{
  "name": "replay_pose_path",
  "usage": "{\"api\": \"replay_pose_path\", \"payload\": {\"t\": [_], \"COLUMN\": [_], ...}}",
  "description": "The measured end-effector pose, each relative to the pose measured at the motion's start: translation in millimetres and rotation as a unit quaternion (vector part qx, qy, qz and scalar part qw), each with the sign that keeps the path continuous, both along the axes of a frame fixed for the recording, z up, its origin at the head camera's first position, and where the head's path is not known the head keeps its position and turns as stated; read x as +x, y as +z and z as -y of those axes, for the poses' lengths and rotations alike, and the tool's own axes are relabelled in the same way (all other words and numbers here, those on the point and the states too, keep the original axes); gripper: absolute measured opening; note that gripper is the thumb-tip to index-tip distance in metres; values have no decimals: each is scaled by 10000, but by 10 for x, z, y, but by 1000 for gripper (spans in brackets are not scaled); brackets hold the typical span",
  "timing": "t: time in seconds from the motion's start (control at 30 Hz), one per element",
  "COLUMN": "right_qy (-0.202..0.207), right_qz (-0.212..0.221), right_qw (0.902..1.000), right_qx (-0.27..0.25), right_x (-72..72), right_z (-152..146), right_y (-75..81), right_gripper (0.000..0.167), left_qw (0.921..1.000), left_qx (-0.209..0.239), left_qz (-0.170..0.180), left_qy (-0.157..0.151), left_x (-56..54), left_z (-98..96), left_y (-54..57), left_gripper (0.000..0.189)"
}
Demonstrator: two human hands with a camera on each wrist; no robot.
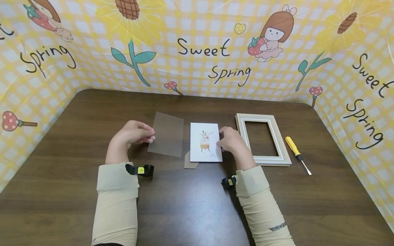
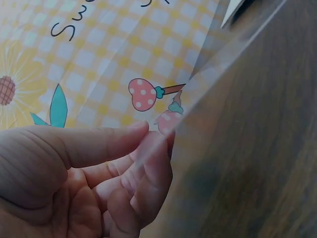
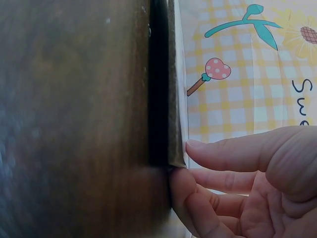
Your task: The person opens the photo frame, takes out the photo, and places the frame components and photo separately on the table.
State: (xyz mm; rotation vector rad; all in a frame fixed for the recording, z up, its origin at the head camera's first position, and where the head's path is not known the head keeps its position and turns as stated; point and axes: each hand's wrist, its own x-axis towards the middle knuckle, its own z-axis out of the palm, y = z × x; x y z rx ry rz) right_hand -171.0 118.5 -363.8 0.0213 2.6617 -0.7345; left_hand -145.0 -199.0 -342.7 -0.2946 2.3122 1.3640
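My left hand (image 1: 133, 133) pinches a clear plastic sheet (image 1: 167, 135) by its left edge, between thumb and fingers. In the left wrist view the sheet (image 2: 237, 124) is tilted and mirrors part of the backdrop. My right hand (image 1: 232, 140) grips the right edge of a white card (image 1: 212, 131) printed with a potted plant. From the right wrist view, a brown board (image 3: 173, 109) lies against the card's back, thumb on the white side and fingers behind. A tan flap (image 1: 190, 163) sticks out beneath the card's lower left corner.
Right of the right hand, a white and cream picture frame (image 1: 256, 117) lies on the brown table (image 1: 178, 212). Beside it is a screwdriver (image 1: 293, 147) with a yellow and black handle. A yellow checked cloth (image 1: 197, 20) with printed figures surrounds the table's back and sides.
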Motion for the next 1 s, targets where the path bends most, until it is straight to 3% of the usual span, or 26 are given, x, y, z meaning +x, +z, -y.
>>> {"api": "replay_pose_path", "payload": {"t": [0.47,0.7,0.83,1.0], "right_qy": [-146,-93,-47,-54], "right_qz": [42,7,-25,35], "right_qw": [9998,9999,9999,9999], "right_qx": [-104,-123,-154,-157], "right_x": [22,31,33,16], "right_z": [20,16,8,1], "right_y": [27,56,58,18], "right_gripper": [48,46,46,48], "left_qw": [9992,9979,9966,9931], "left_qx": [-371,-636,-810,-1057], "left_qz": [168,78,-131,-417], "left_qy": [-1,60,4,-275], "left_x": [17,24,29,15], "left_z": [29,11,-102,-405], "left_y": [-26,3,70,108], "left_gripper": [40,39,41,41]}}
